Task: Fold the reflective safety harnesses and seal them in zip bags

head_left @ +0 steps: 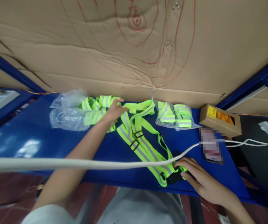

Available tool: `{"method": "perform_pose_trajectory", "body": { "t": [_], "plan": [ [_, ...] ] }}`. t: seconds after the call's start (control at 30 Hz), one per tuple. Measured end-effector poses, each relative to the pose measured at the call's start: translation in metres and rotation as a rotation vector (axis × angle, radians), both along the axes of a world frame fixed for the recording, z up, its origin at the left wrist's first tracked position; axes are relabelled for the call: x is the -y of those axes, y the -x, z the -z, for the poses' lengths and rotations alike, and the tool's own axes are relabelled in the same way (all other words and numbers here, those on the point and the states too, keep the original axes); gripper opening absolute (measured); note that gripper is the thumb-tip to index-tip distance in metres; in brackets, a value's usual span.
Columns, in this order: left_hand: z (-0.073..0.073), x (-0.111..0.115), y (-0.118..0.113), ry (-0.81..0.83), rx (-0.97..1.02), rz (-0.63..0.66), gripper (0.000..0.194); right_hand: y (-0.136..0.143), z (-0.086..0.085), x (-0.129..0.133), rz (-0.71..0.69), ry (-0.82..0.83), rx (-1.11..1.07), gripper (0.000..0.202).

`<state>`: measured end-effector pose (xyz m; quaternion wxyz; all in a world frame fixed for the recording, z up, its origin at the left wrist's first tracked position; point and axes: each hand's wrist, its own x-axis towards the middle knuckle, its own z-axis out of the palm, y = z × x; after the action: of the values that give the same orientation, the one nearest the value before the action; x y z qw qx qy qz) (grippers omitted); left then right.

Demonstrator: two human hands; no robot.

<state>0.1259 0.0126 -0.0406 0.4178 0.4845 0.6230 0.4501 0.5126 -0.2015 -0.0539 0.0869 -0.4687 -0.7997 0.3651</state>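
A neon-green reflective strap harness [143, 146] with black buckles lies spread over the blue table. My right hand [194, 174] is closed on its lower right end, near a black piece at the table's front edge. My left hand [116, 110] has its fingers apart beside the harness's upper left end, over another bunch of green straps [93, 104]. Whether its fingertips touch the straps is hard to tell. Clear plastic bags [69, 113] lie left of that bunch. Two bagged, folded green straps [165, 113] rest right of the harness.
An open cardboard box [220, 119] with orange contents stands at the right. A phone [212, 146], partly blurred, lies before it. A white cable [82, 163] crosses the view above the arms. Cardboard [54, 56] with red lines forms the back wall.
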Motion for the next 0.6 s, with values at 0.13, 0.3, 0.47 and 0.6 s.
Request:
{"method": "perform_pose_trajectory", "body": {
  "t": [0.13, 0.3, 0.47, 0.6],
  "plan": [
    [-0.016, -0.005, 0.017, -0.119, 0.134, -0.096, 0.053, -0.007, 0.011, 0.005, 0.048, -0.036, 0.022, 0.041],
    [-0.010, 0.022, 0.034, -0.290, -0.234, -0.270, 0.074, -0.010, 0.020, 0.008, 0.068, -0.032, 0.023, 0.044],
    [-0.028, 0.055, 0.021, -0.568, -0.965, -0.041, 0.060, -0.008, 0.018, 0.008, 0.042, -0.007, 0.022, 0.043],
    [-0.040, 0.055, 0.002, -0.416, -1.174, 0.632, 0.036, -0.008, 0.017, 0.008, 0.052, 0.010, 0.042, 0.043]
  ]
}}
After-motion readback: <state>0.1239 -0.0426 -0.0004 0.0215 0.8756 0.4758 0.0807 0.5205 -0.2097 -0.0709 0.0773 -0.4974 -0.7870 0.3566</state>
